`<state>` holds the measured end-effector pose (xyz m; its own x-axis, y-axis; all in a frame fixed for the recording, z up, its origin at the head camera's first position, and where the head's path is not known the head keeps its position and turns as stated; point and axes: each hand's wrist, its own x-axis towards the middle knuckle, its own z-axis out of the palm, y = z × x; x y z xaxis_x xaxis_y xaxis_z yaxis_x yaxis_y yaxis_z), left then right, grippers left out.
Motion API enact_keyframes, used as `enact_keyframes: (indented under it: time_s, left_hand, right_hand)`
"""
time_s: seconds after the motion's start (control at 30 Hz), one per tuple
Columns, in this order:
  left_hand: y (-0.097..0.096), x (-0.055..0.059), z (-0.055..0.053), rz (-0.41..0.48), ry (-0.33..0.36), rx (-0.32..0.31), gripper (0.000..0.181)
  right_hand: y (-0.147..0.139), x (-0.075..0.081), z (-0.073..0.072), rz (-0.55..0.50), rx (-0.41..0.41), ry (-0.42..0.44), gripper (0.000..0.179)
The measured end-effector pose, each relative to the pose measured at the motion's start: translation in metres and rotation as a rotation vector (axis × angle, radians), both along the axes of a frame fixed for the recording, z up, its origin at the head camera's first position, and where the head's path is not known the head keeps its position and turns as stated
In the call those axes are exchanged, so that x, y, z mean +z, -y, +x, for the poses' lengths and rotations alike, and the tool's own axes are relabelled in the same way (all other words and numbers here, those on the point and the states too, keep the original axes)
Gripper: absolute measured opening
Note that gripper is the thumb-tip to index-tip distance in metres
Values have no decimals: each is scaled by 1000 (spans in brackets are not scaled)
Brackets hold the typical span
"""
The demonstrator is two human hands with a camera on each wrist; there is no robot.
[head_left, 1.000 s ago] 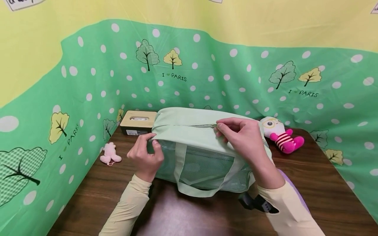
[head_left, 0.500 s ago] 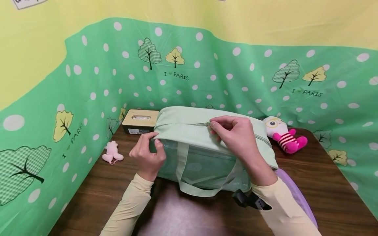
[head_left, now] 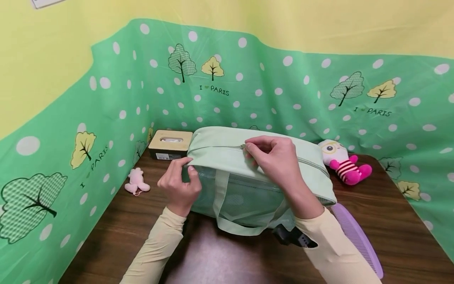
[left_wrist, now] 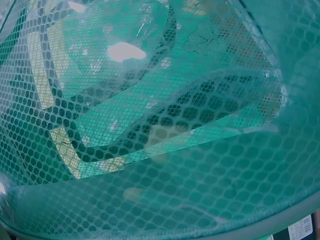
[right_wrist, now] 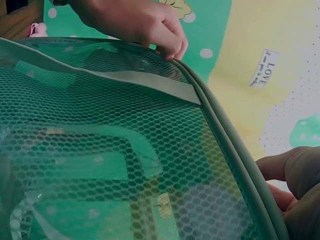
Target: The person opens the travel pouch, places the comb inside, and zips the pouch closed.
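Observation:
A pale green bag (head_left: 220,159) with a mesh front and a hanging strap handle (head_left: 220,193) stands on the table. At its front left top corner, my left hand (head_left: 180,185) pinches the edge between thumb and forefinger. My right hand (head_left: 278,157) is over the bag's top, with thumb and forefinger pinching the zipper pull (head_left: 242,146). The zipper line runs lengthwise along the top. In the left wrist view, mesh (left_wrist: 200,160) fills nearly everything and no hand shows. Both my left hand (right_wrist: 135,22) and right hand (right_wrist: 297,175) appear along the bag's rim in the right wrist view.
A wood-topped tissue box (head_left: 181,146) stands behind the bag's left end. A small pink plush (head_left: 136,180) lies left of it. To the right are a plush doll (head_left: 344,165) and a purple comb (head_left: 358,240), partly behind my sleeve. Printed curtains enclose the table.
My right hand has slid left along the bag's top with the zipper pull. More of the zipper line and the comb now show on the right. My left hand keeps its hold on the corner.

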<state>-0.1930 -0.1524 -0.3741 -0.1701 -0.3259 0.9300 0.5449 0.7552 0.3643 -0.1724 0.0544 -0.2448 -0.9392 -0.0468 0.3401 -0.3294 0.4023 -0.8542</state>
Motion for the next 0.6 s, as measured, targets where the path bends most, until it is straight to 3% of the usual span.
enact_keyframes:
  time_s: [0.6]
  left_hand:
    - [1,1,1,-8,19,6,23]
  right_hand:
    - [28,2,-6,88,0,-43,15]
